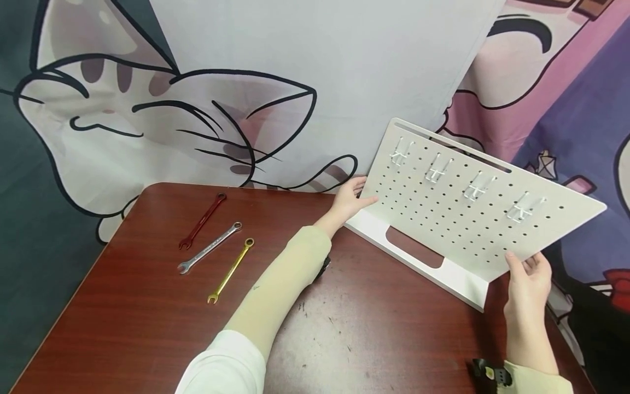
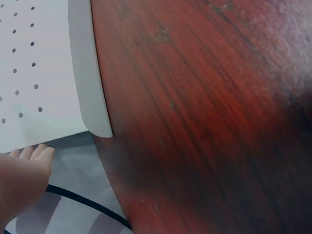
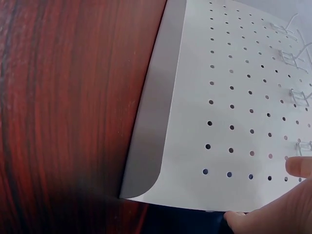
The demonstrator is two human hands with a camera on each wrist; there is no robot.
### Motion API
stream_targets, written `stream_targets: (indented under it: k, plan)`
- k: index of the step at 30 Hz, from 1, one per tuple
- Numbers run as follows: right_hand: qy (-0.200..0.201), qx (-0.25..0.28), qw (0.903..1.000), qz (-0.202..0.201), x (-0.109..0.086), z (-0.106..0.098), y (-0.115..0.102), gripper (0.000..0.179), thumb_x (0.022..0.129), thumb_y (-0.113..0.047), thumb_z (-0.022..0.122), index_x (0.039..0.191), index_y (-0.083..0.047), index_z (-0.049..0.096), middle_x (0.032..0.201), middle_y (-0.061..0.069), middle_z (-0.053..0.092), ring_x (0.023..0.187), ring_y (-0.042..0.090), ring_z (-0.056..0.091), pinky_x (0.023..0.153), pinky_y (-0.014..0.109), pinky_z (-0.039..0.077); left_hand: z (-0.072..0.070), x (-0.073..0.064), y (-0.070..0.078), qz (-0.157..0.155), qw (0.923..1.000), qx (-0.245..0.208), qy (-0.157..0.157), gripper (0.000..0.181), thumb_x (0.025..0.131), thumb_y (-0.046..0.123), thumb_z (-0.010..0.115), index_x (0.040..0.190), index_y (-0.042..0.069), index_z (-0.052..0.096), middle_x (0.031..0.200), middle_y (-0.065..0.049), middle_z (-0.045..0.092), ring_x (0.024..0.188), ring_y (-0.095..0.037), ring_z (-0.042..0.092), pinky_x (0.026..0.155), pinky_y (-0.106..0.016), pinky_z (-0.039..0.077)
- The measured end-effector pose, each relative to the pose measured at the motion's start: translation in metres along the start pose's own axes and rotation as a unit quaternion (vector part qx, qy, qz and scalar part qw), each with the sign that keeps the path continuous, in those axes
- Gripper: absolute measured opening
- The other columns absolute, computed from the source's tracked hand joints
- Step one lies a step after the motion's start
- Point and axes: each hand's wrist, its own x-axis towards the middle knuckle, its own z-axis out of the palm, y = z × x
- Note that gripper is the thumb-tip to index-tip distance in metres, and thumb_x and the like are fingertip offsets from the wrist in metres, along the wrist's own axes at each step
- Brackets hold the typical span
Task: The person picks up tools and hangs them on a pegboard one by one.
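Hands [image 1: 348, 201] [image 1: 529, 282], pegboard [image 1: 455, 203] seemingly upright, long axis diagonal

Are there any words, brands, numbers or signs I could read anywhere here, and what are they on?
No readable word, label, brand, number or sign shows in any view.
White pegboard: no lettering to be seen.
Red wrench, silver wrench and yellow wrench: any marking is too small to read.
Left sleeve: a tiny dark mark, too small to make out.
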Motion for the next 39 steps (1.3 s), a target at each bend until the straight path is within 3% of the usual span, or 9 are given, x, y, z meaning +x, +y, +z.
stream_targets:
  k: [6, 11, 14, 21, 31, 34, 39]
  plan:
    - [0.004, 0.023, 0.9995, -0.021, -0.001, 0.0, 0.005, 0.057, 0.108, -0.013, 0.057, 0.162, -0.016, 0.04, 0.153, -0.005, 0.053, 0.146, 0.012, 0.049, 0.128, 0.023, 0.031, -0.001, 0.001, 0.0, -0.003, 0.9997, 0.024, -0.006, 0.07, 0.097, 0.015, 0.078, 0.158, 0.003, 0.046, 0.163, -0.016, 0.05, 0.153, -0.03, 0.047, 0.125, -0.037, 0.042]
    - [0.007, 0.065, 0.9964, -0.053, -0.003, 0.0, 0.008, 0.052, 0.104, -0.004, 0.06, 0.155, -0.009, 0.051, 0.127, -0.009, 0.063, 0.121, 0.007, 0.059, 0.105, 0.012, 0.047, -0.002, 0.001, -0.003, -0.001, 0.9995, 0.029, -0.011, 0.069, 0.098, 0.016, 0.078, 0.157, 0.003, 0.047, 0.162, -0.015, 0.051, 0.153, -0.029, 0.048, 0.125, -0.037, 0.041]
    - [0.012, 0.077, 0.9952, -0.059, -0.003, 0.001, 0.008, 0.051, 0.102, -0.001, 0.061, 0.152, -0.008, 0.054, 0.124, -0.008, 0.065, 0.117, 0.006, 0.06, 0.094, 0.01, 0.049, -0.002, 0.0, -0.004, -0.002, 0.9994, 0.031, -0.013, 0.068, 0.098, 0.017, 0.078, 0.157, 0.003, 0.048, 0.162, -0.014, 0.051, 0.153, -0.027, 0.048, 0.125, -0.036, 0.041]
    - [0.024, 0.081, 0.995, -0.054, -0.004, 0.006, 0.005, 0.049, 0.1, -0.001, 0.063, 0.148, -0.011, 0.059, 0.121, -0.01, 0.067, 0.114, 0.006, 0.062, 0.089, 0.009, 0.05, -0.004, -0.001, -0.004, -0.002, 0.9995, 0.032, -0.005, 0.066, 0.097, 0.019, 0.079, 0.156, 0.005, 0.051, 0.16, -0.013, 0.054, 0.152, -0.028, 0.049, 0.125, -0.038, 0.042]
    - [0.008, 0.119, 0.9896, -0.079, -0.005, 0.016, 0.007, 0.035, 0.097, 0.006, 0.062, 0.127, -0.013, 0.065, 0.111, -0.005, 0.068, 0.102, 0.007, 0.065, 0.081, 0.009, 0.055, -0.018, -0.01, -0.005, -0.004, 0.9995, 0.03, -0.005, 0.063, 0.097, 0.019, 0.079, 0.153, 0.005, 0.053, 0.158, -0.015, 0.057, 0.149, -0.03, 0.051, 0.124, -0.041, 0.043]
    - [-0.003, 0.109, 0.9905, -0.083, -0.007, 0.021, 0.006, 0.036, 0.098, 0.004, 0.062, 0.131, -0.011, 0.064, 0.111, -0.006, 0.068, 0.104, 0.006, 0.065, 0.083, 0.009, 0.053, -0.027, -0.013, -0.007, -0.01, 0.9995, 0.031, 0.002, 0.062, 0.098, 0.019, 0.078, 0.152, 0.005, 0.054, 0.156, -0.016, 0.058, 0.148, -0.031, 0.053, 0.123, -0.042, 0.044]
    - [-0.029, 0.075, 0.9926, -0.091, -0.01, 0.032, 0.005, 0.05, 0.1, 0.001, 0.063, 0.15, -0.004, 0.056, 0.115, -0.009, 0.065, 0.109, 0.005, 0.061, 0.088, 0.009, 0.049, -0.044, -0.017, -0.007, -0.025, 0.9992, 0.031, 0.008, 0.062, 0.098, 0.021, 0.078, 0.153, 0.006, 0.053, 0.156, -0.016, 0.058, 0.149, -0.031, 0.052, 0.124, -0.041, 0.044]
